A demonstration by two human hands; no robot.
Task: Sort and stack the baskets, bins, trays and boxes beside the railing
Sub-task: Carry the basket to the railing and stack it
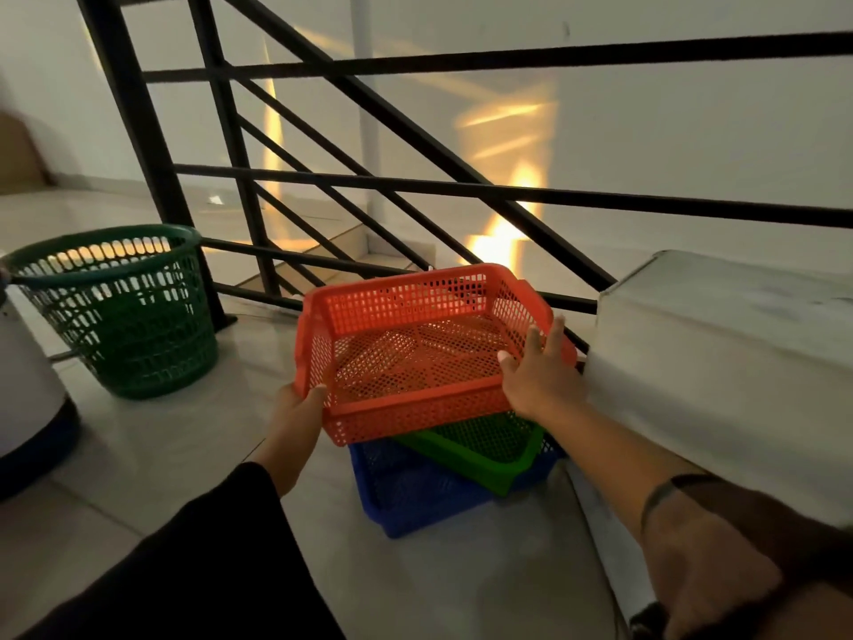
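Both hands, left [295, 408] and right [537, 381], hold an orange tray [415, 353] (tilted) above green [489, 448] and blue trays [415, 496].

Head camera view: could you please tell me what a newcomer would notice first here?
The orange tray at centre, held by the left hand and right hand above a green tray nested in a blue basket. A round green bin stands left by the black railing.
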